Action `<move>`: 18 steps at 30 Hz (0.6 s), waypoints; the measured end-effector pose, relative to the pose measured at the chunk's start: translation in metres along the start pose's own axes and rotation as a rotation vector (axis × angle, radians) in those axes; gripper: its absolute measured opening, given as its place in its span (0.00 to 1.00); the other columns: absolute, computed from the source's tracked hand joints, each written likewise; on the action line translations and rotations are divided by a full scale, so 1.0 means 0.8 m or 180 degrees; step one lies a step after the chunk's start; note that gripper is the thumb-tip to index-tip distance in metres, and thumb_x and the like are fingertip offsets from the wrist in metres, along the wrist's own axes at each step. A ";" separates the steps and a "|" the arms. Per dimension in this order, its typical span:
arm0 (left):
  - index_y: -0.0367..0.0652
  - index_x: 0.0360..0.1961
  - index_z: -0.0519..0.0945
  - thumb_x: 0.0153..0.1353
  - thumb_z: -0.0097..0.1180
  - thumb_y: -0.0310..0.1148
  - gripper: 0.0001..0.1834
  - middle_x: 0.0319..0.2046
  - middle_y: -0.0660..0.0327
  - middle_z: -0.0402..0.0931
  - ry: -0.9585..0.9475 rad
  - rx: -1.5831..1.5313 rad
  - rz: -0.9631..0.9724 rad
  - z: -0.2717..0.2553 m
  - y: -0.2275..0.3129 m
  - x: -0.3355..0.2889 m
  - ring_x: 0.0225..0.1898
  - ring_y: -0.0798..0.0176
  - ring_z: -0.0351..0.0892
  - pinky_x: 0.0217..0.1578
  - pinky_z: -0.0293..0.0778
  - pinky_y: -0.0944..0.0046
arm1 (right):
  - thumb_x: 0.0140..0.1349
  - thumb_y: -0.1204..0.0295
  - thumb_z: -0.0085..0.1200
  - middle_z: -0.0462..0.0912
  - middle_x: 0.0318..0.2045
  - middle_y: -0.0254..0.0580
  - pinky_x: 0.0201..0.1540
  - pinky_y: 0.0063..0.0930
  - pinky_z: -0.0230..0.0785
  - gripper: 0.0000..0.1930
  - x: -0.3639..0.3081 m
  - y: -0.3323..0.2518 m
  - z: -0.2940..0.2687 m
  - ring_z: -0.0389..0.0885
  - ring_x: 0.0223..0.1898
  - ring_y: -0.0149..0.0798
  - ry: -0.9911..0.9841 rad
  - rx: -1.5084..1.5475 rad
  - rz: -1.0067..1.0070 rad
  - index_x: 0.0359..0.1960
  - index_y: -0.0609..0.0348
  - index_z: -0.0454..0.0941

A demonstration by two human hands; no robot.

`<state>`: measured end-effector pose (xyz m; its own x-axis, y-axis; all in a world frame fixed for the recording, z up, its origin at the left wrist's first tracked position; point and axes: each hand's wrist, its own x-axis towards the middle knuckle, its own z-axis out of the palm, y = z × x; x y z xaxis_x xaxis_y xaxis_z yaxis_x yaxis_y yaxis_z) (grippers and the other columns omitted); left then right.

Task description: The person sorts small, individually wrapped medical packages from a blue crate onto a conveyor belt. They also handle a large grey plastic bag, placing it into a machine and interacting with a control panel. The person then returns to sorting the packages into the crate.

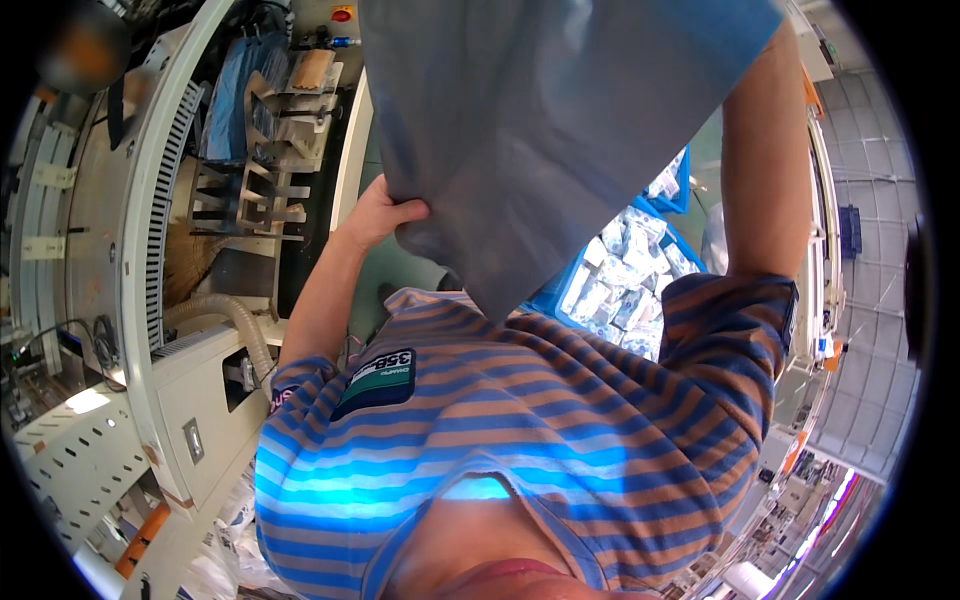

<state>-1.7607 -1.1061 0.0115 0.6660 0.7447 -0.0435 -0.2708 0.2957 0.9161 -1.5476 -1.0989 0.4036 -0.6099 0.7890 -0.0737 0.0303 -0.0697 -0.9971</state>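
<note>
A large grey plastic bag (540,130) hangs up in front of me, its lower corner pointing down to my chest. My left hand (385,213) is closed on the bag's left edge, with the thumb lying across the front. On the other side my right forearm (765,150) is raised to the bag's upper right edge. The bag hides my right hand, so its fingers do not show. Partly behind the bag, a blue crate (553,300) holds many small white-and-blue packets (630,275).
At the left stands a machine with a cream frame (150,230), metal brackets (250,200) and a ribbed hose (235,318). A second blue crate (683,185) stands beyond the first. A red-and-yellow button (342,14) sits at the top.
</note>
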 end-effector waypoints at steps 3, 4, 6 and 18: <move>0.42 0.40 0.77 0.50 0.58 0.26 0.13 0.37 0.67 0.76 -0.0126 -0.0866 -0.0044 -0.011 -0.011 -0.006 0.41 0.69 0.74 0.44 0.69 0.67 | 0.61 0.69 0.43 0.73 0.20 0.31 0.22 0.11 0.61 0.10 -0.006 -0.003 -0.031 0.70 0.21 0.24 -0.0080 0.0696 0.0176 0.33 0.65 0.72; 0.42 0.39 0.77 0.51 0.57 0.25 0.12 0.35 0.67 0.77 0.0108 -0.0971 -0.0102 -0.018 -0.017 -0.004 0.40 0.69 0.74 0.44 0.69 0.67 | 0.62 0.69 0.43 0.73 0.21 0.31 0.22 0.10 0.61 0.10 -0.006 0.000 -0.043 0.71 0.21 0.24 -0.0044 0.0842 0.0216 0.32 0.65 0.72; 0.42 0.36 0.78 0.53 0.55 0.23 0.08 0.31 0.68 0.77 0.0635 -0.1174 -0.0215 -0.037 -0.028 0.002 0.39 0.69 0.75 0.43 0.70 0.67 | 0.60 0.70 0.43 0.75 0.23 0.31 0.25 0.14 0.67 0.09 0.002 0.011 -0.044 0.73 0.24 0.25 0.0379 0.0240 -0.0199 0.30 0.63 0.73; 0.45 0.60 0.57 0.61 0.44 0.48 0.30 0.57 0.61 0.60 0.1753 -0.1277 0.0925 0.000 0.032 0.000 0.58 0.60 0.58 0.57 0.52 0.54 | 0.56 0.74 0.47 0.78 0.24 0.33 0.24 0.16 0.68 0.04 0.058 0.014 0.008 0.76 0.25 0.26 0.1293 0.0276 -0.0845 0.28 0.59 0.74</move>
<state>-1.7680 -1.0988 0.0347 0.1124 0.9874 -0.1118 -0.6866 0.1585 0.7095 -1.5804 -1.0669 0.3888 -0.2291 0.9595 0.1641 -0.1609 0.1290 -0.9785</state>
